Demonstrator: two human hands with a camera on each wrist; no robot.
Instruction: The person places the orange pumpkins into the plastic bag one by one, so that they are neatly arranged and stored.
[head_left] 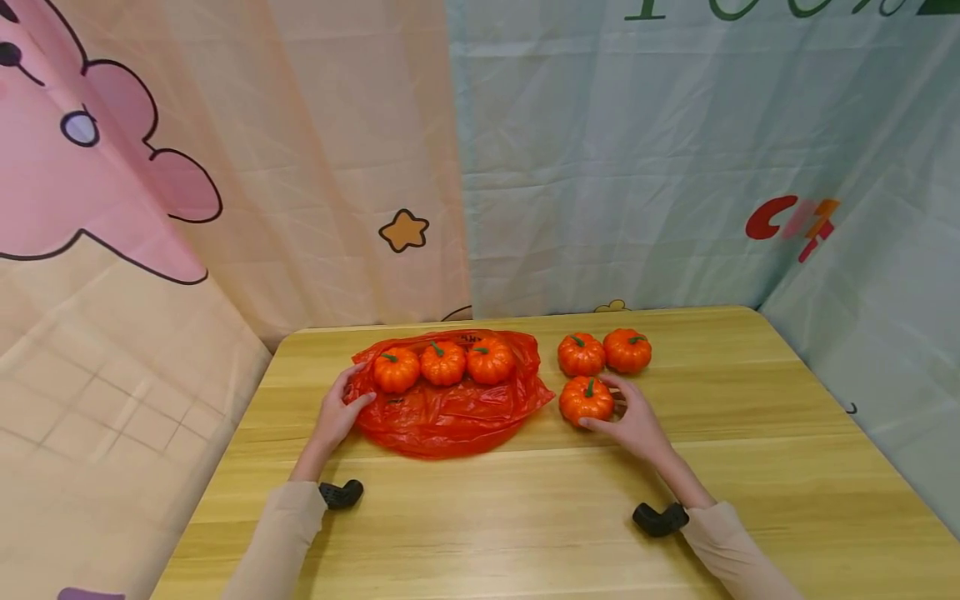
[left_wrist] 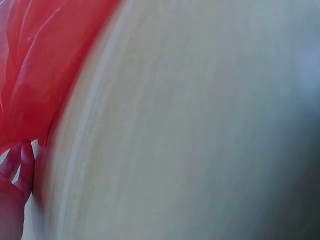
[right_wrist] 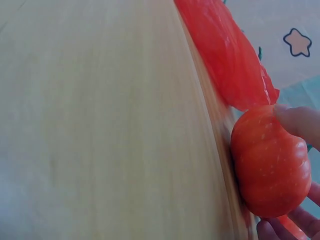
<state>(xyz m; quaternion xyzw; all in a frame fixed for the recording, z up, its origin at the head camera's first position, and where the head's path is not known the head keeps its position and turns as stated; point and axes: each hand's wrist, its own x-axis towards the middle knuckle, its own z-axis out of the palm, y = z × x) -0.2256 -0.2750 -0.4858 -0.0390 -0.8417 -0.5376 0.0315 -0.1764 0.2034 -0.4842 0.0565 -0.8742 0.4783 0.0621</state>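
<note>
A red plastic bag point(head_left: 450, 429) lies flat on the table, with three small orange pumpkins point(head_left: 443, 363) in a row on it. My left hand point(head_left: 339, 412) is at the bag's left edge, thumb and fingers apart. In the left wrist view its fingertips point(left_wrist: 27, 150) touch the edge of the red plastic. To the right of the bag, my right hand point(head_left: 633, 425) holds another small pumpkin point(head_left: 585, 400) between thumb and fingers. The right wrist view shows this pumpkin point(right_wrist: 270, 162) close up, the thumb on one side and fingers on the other.
Two more pumpkins, one left point(head_left: 581, 355) and one right point(head_left: 627, 350), sit behind the held one. The wooden table point(head_left: 480, 517) reaches back to a printed cloth backdrop point(head_left: 337, 167). Black devices point(head_left: 660, 520) stick out at both wrists.
</note>
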